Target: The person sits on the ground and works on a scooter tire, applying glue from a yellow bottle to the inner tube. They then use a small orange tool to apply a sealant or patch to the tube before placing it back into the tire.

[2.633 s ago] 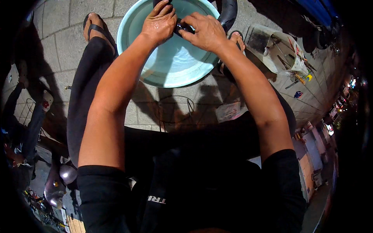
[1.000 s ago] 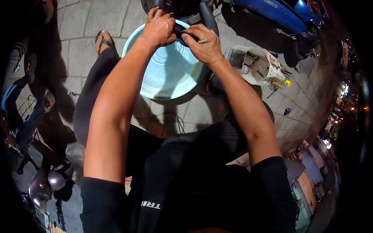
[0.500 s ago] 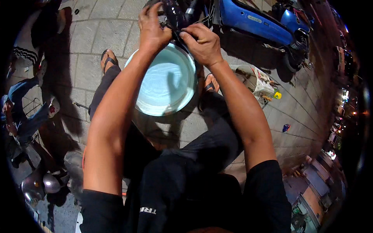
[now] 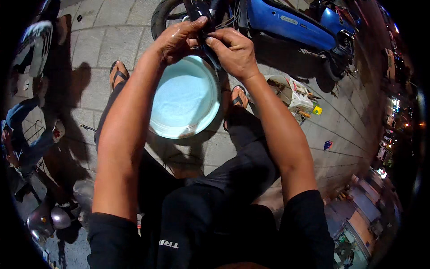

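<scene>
A wet, glossy black inner tube (image 4: 198, 9) comes in from the top edge, and part of it hangs down between my hands. My left hand (image 4: 179, 40), with water on its skin, is closed around its left side, thumb pointing right. The fingers of my right hand (image 4: 235, 51) are pinched on the tube's right side, close to my left fingertips. Just below both hands stands a round, pale blue basin (image 4: 215, 112) of water on the paving. My hands partly hide the gripped stretch of tube.
A blue scooter body (image 4: 286, 22) lies at the top right, with a black tyre (image 4: 157, 22) left of the tube. An open white container with tools (image 4: 298, 96) sits right of my right foot. At the left edge are another person's jeans (image 4: 20, 112) and a parked motorbike (image 4: 45, 219).
My left hand has come down and turned, its fingers now closed lower on the tube. My right hand keeps its pinch. The basin appears slightly lower and further left in view.
</scene>
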`<action>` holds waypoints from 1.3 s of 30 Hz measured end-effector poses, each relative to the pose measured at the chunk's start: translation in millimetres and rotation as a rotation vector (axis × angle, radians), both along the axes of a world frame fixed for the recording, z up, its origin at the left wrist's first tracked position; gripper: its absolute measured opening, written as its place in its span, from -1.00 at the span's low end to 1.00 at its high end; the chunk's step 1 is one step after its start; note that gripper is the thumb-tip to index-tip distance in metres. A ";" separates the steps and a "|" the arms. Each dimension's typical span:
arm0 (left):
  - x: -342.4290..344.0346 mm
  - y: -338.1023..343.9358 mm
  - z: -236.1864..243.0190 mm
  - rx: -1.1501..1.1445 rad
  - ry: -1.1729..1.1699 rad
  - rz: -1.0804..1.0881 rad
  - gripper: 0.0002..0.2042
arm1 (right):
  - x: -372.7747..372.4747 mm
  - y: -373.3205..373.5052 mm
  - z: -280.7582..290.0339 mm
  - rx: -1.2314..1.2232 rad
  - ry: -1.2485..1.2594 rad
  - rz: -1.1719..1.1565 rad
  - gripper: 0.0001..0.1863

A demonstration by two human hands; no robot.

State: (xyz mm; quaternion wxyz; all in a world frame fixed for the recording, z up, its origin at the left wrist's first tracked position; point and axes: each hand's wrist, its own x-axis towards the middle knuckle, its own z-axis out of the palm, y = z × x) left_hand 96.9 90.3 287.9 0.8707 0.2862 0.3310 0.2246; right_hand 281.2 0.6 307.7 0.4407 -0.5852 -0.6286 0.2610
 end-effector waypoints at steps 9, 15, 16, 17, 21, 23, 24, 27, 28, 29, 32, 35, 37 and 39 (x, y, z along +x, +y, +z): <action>8.0 -3.3 1.2 -0.045 0.141 0.005 -0.46 | -11.6 -6.1 23.6 0.043 -0.056 -0.084 -0.79; 16.2 -12.0 16.6 -0.086 0.199 0.053 -0.50 | -8.6 -12.4 28.1 -0.003 -0.021 -0.116 -0.77; 16.9 -11.8 16.3 -0.105 0.185 0.060 -0.50 | -8.6 -13.2 27.5 -0.020 -0.017 -0.123 -0.75; 17.8 -11.5 14.9 -0.124 0.170 0.067 -0.50 | -8.6 -14.0 26.8 -0.036 -0.013 -0.131 -0.73; 16.9 -11.0 5.9 -0.198 0.103 0.071 -0.51 | -11.4 -16.0 30.0 -0.093 -0.003 -0.143 -0.63; 18.6 -13.2 11.4 -0.178 0.143 0.091 -0.52 | -10.5 -17.4 33.2 -0.093 -0.032 -0.139 -0.60; 18.8 -14.1 14.1 -0.168 0.162 0.100 -0.53 | -10.1 -17.6 34.0 -0.093 -0.046 -0.136 -0.59; 15.1 -13.1 19.4 -0.153 0.169 0.024 -0.54 | -7.3 -20.3 31.1 -0.096 -0.056 -0.133 -0.59; 14.3 -12.6 15.4 -0.156 0.160 0.029 -0.51 | -7.8 -20.1 30.9 -0.095 -0.051 -0.128 -0.59; 14.7 -12.2 9.7 -0.159 0.152 0.035 -0.47 | -8.4 -20.1 31.1 -0.094 -0.046 -0.122 -0.59; 15.6 -13.3 7.7 -0.154 0.139 0.037 -0.45 | -9.0 -21.3 32.6 -0.089 -0.050 -0.122 -0.59; 16.6 -16.4 9.3 -0.136 0.137 0.052 -0.47 | -9.2 -23.3 34.1 -0.086 -0.052 -0.116 -0.57; 17.0 -16.9 8.2 -0.136 0.127 0.059 -0.48 | -8.2 -23.6 34.0 -0.075 -0.069 -0.104 -0.57; 17.5 -16.7 6.0 -0.149 0.107 0.056 -0.48 | -6.5 -23.6 33.6 -0.053 -0.108 -0.089 -0.57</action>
